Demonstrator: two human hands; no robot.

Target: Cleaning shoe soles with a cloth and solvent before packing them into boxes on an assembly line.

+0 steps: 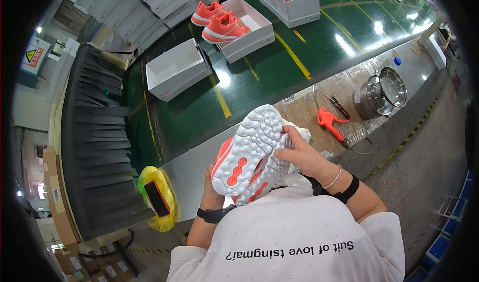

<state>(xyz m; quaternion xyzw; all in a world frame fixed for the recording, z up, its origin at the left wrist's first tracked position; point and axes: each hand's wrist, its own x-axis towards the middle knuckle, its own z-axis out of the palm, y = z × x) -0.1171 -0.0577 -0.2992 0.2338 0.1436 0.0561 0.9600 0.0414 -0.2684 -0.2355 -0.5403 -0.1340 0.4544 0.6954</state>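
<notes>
Right grip (302, 154): clamped on shoes (249, 147) at mid-length. Left grip (209, 184): against the heel end, fingers partly hidden; closure cannot be told. Shoes: two, white soles with coral inserts turned up, toes far, heels near left, held above the near edge of the table (193, 189). Bag (168, 222): yellow, left on table, phone (157, 198) on it. Air gun (332, 125): red, right. Snips (341, 108): just beyond it. Pot (366, 100): steel, farther right. Belt (294, 65): green, far side; carries left box (187, 82), middle box (254, 45) with coral pair (227, 28).
</notes>
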